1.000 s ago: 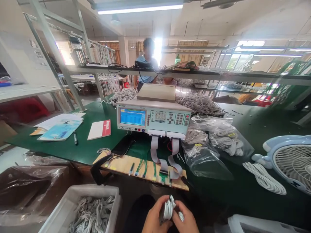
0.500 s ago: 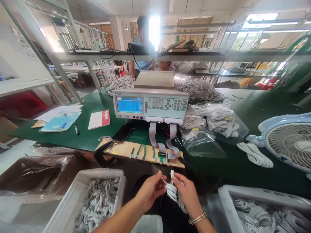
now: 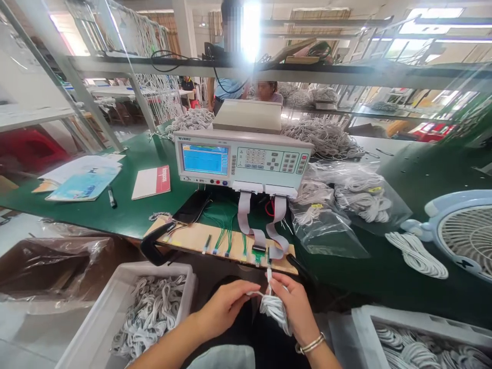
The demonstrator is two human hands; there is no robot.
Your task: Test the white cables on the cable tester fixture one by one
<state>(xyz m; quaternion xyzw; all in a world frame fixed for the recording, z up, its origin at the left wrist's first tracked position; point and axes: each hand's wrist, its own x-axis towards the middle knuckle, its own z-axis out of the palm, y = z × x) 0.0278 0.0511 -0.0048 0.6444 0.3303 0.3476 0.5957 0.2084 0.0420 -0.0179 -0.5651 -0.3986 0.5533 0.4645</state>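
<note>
A coiled white cable (image 3: 274, 310) hangs between my two hands above my lap. My right hand (image 3: 295, 306) is closed on it near its white connector (image 3: 269, 277), which points up at the front edge of the wooden board (image 3: 184, 236). Whether the connector is seated in the small green circuit board (image 3: 258, 255) there cannot be made out. My left hand (image 3: 219, 310) pinches the cable's other end, just left of the coil. Grey ribbon cables (image 3: 246, 215) run from the green board up to a bench tester (image 3: 246, 159) with a lit blue screen.
White bins with coiled cables stand at left (image 3: 184, 297) and right (image 3: 363, 328). A fan (image 3: 461, 225), a loose cable coil (image 3: 417, 253) and bagged cables (image 3: 326, 230) lie right. Papers (image 3: 82, 184), a marker (image 3: 111, 197) and a booklet (image 3: 148, 183) lie left. Two people are beyond the shelf.
My right hand has brought the connector up to the board's front edge. My left hand has shifted left and lower, stretching the cable end away from the coil. The camera view has shifted slightly.
</note>
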